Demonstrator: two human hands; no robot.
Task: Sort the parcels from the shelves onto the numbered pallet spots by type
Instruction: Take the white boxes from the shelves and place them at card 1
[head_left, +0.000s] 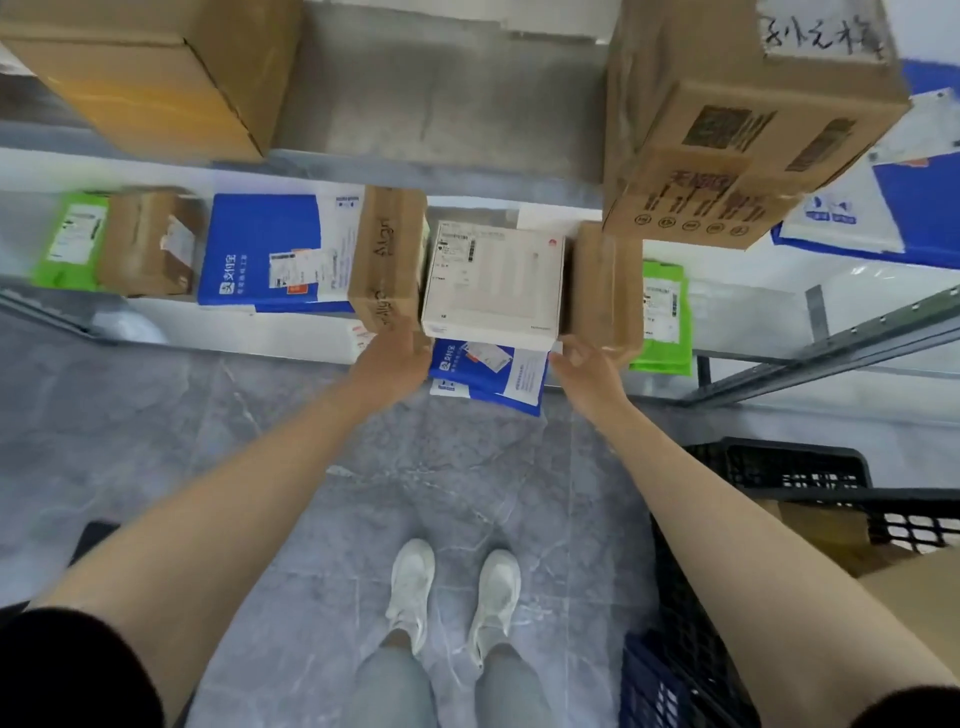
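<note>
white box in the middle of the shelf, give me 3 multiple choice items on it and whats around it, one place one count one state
1. What does the white box lie on?
A. a red tray
B. a blue and white mailer
C. the floor

2. How many green mailers are in view?
A. two
B. four
C. none

3. How is the right hand?
A. clenched in a fist
B. holding a pen
C. fingers spread by the box's near right corner

Answers:
1 B, the mailer sticks out from under the box's near edge.
2 A, one lies at the far left and one to the right of the box.
3 C, its fingers are apart at that corner.
</note>
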